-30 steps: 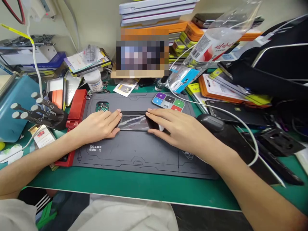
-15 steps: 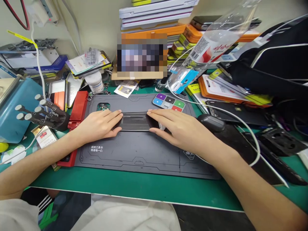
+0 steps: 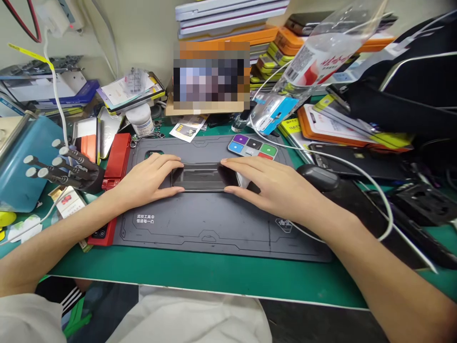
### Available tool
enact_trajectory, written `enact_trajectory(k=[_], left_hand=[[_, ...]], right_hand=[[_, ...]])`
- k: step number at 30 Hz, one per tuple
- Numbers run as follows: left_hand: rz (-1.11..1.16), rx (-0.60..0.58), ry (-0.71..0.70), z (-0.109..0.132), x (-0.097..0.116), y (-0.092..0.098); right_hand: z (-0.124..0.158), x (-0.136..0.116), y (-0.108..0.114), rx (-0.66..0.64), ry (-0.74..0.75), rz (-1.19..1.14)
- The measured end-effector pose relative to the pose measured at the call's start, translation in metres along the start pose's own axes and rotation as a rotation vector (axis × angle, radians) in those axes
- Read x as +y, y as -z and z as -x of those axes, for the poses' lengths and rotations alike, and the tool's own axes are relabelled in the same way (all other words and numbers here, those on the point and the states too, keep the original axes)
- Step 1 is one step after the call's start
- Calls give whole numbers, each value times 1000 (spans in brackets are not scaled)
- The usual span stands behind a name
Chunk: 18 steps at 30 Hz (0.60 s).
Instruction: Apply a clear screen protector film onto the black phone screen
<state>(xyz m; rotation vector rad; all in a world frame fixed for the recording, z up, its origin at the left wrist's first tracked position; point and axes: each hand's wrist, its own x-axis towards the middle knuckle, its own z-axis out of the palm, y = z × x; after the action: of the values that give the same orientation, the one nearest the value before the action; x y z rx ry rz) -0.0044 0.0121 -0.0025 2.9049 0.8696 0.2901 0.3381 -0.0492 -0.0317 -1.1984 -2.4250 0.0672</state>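
Note:
A dark smartphone (image 3: 204, 177) lies sideways over the grey work mat (image 3: 200, 214), its glossy face upward. Around its left end are the fingers of my left hand (image 3: 148, 180), thumb on the near edge and fingertips on the far edge. My right hand (image 3: 266, 183) grips the other end the same way. Both ends of the phone are partly covered by my fingers. Behind my left hand a green circuit board (image 3: 154, 154) shows in part. Just beyond my right hand sits a tray with coloured squares (image 3: 254, 144).
A red tool (image 3: 116, 164) and a holder of screwdrivers (image 3: 76, 174) stand on the left. On the right are a black computer mouse (image 3: 317, 178) and a looping white cable (image 3: 371, 183). A plastic bottle (image 3: 310, 66) leans among stacked boxes (image 3: 232, 35) at the back.
My thumbs and fingers have shifted slightly along the phone's edges, leaving more of its left end showing. The camera view has moved a little.

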Motion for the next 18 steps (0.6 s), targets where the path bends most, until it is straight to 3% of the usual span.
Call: enact_trajectory(k=[18], left_hand=[[61, -41, 88, -4, 3, 9]], right_hand=[[0, 9, 4, -40, -112, -166]])
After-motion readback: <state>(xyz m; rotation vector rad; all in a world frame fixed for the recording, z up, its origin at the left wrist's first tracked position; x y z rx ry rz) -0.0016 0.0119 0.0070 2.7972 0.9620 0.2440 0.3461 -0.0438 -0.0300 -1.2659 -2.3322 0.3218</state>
